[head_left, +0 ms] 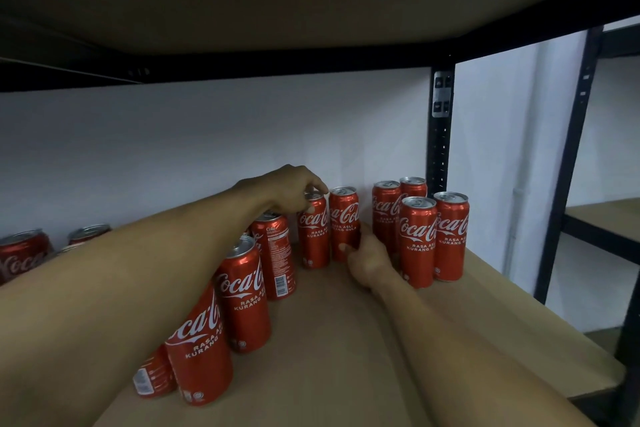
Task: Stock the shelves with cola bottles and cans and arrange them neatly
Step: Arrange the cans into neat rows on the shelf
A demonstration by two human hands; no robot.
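Red cola cans stand upright on a brown shelf board (332, 340). My left hand (294, 192) reaches over from the left and grips the top of one can (313, 236) near the back wall. Right beside that can stands another can (343, 218), and my right hand (367, 262) holds its lower part from the front, thumb on its face. A tight group of several cans (419, 236) stands at the back right. A diagonal row of cans (244, 295) runs under my left forearm toward the front.
More cans (24, 253) stand at the far left by the white wall. A black metal upright (441, 135) marks the shelf's right rear corner, and another upright (568, 163) stands further right. The upper shelf (277, 17) hangs low overhead. A neighbouring shelf (602, 215) lies right.
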